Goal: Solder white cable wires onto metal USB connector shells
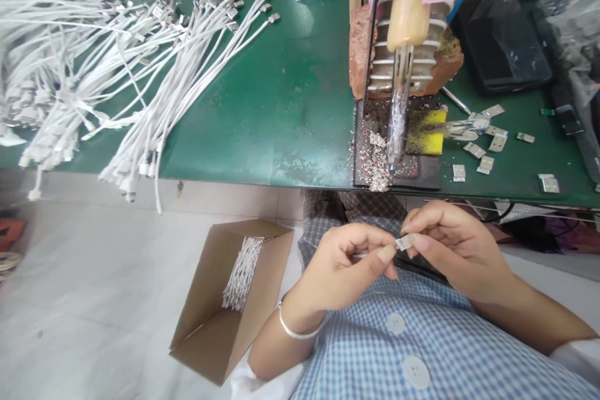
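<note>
Both hands meet low in the picture, over my blue checked shirt. My left hand (344, 265) pinches the end of a thin white cable, whose tip shows between thumb and forefinger. My right hand (452, 244) pinches a small metal connector shell (404, 242) and holds it against that cable end. A white bangle sits on my left wrist. Above the hands, on the green table (281, 106), a soldering iron (403, 56) with a wooden handle rests on a metal stand by a brick.
A big heap of white cables (117, 69) with metal ends covers the table's left. Loose metal shells (487, 150) and a yellow sponge (427, 131) lie right of the iron. A cardboard box (225, 306) with cables stands on the floor at my left. A black tray (504, 44) sits at the back right.
</note>
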A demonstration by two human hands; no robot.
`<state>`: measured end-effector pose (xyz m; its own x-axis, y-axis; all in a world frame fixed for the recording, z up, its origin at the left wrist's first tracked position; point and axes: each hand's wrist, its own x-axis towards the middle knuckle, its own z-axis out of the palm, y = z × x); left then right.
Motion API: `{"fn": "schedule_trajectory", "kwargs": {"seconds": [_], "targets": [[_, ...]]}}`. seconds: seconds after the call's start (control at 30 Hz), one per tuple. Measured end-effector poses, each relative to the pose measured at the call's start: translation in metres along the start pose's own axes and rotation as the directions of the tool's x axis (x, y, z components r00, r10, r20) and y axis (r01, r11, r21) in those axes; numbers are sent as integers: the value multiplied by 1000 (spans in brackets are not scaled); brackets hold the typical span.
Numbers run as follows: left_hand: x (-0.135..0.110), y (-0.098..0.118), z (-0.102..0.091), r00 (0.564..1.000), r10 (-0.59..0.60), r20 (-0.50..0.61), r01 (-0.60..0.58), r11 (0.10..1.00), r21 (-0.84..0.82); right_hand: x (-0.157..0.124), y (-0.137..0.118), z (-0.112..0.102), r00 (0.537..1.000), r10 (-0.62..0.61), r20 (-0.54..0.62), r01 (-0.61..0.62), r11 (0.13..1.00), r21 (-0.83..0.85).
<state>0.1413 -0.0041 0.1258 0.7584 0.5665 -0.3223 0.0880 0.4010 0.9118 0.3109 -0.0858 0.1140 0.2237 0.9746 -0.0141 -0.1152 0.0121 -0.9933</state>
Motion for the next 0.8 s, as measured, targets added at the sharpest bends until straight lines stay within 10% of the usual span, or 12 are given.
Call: {"fn": "schedule_trajectory", "kwargs": {"seconds": [0.27,0.6,0.8], "targets": [[13,0,-3,996,10,-93,-25,988,-156,-4,-17,-18,987,-142,-79,145,989,25],[31,7,-1,994,33,-108,-56,973,-222,3,-22,-15,917,-389,-87,332,867,-371],[33,11,-2,992,43,-123,-61,986,-153,6,-16,-15,937,-308,-166,247,918,-311]]}}
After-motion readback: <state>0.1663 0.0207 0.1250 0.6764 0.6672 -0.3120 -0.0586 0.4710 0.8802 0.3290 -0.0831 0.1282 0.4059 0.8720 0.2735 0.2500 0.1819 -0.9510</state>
